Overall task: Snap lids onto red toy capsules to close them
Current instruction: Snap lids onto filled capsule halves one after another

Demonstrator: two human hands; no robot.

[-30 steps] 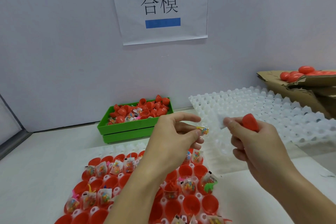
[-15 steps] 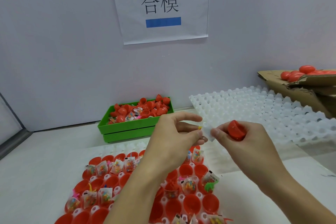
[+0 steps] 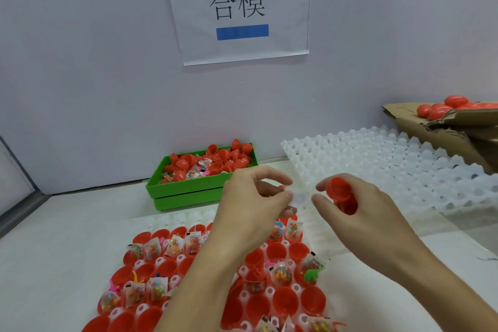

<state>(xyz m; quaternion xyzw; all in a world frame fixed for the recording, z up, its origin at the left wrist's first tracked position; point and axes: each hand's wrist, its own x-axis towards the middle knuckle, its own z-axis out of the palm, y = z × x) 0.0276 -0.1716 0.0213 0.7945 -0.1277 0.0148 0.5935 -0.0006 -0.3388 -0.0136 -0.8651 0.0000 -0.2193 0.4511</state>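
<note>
My left hand (image 3: 253, 197) pinches a small clear toy packet (image 3: 298, 198) at its fingertips, above the tray. My right hand (image 3: 361, 213) grips a red capsule half (image 3: 340, 193) in its curled fingers, with the open mouth turned left toward the packet. The right thumb and forefinger tips sit just beside the packet's right edge. Below both hands lies a white tray (image 3: 172, 219) with several open red capsule halves (image 3: 285, 300). Some of them hold toy packets (image 3: 280, 272). My forearms hide part of the tray.
A green bin (image 3: 188, 193) of loose red lids and packets stands at the back by the wall. A stack of empty white trays (image 3: 404, 170) lies to the right. Behind it a cardboard box (image 3: 444, 137) holds closed red capsules (image 3: 447, 106).
My right hand has moved left toward my left hand and turned the red half, so its opening now faces the packet. The left hand has stayed almost in place.
</note>
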